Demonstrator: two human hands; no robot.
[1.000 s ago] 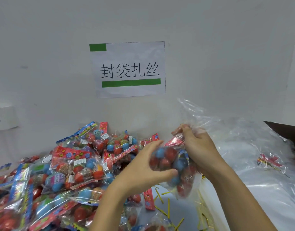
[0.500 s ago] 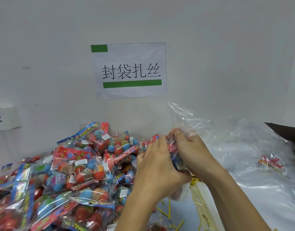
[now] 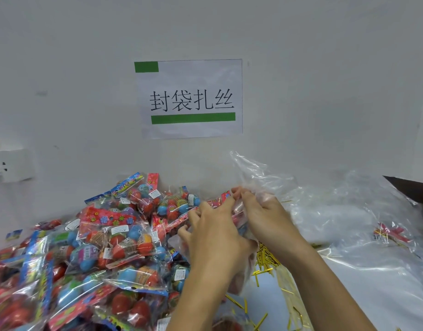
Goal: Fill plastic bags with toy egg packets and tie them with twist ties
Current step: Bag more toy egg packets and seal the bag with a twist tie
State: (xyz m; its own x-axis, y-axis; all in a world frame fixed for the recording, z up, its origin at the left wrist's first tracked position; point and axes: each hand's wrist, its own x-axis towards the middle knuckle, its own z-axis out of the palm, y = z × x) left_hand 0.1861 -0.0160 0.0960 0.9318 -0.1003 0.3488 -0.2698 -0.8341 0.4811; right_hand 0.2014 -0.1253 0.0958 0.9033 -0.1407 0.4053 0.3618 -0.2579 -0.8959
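1. Head view, hands. Left hand (image 3: 215, 232) and right hand (image 3: 265, 220) meet above the table, both with fingers curled and gripping the clear plastic bag (image 3: 255, 177) between them. The bag's loose top stands up above the knuckles. Judged purpose: the two grips squeeze the film together over the contents so that a neck forms for tying.

2. Head view, contents. An egg packet (image 3: 238, 217) shows as a red and blue sliver between the two hands, inside the film. How many packets the bag holds cannot be told; the hands cover most of it.

3. Head view, stock. A heap of toy egg packets (image 3: 115, 242) fills the table's left side, banked against the wall (image 3: 325, 68), just beside the left hand, so refills need only a short reach.

4. Head view, fasteners. Gold twist ties (image 3: 265, 255) lie scattered on the table directly under and before the hands, near at hand for the tie. No tie is seen in either hand.

5. Head view, spare stock. Empty clear bags (image 3: 344, 218) are piled to the right, and one red packet (image 3: 390, 232) lies among them, well apart from the hands.

6. Head view, fixtures. A printed paper sign (image 3: 191, 99) with green bars hangs on the wall, and a white socket (image 3: 11, 164) is at the left edge.

7. Stage, as judged: filling appears done, closing in hand, tying not yet begun.
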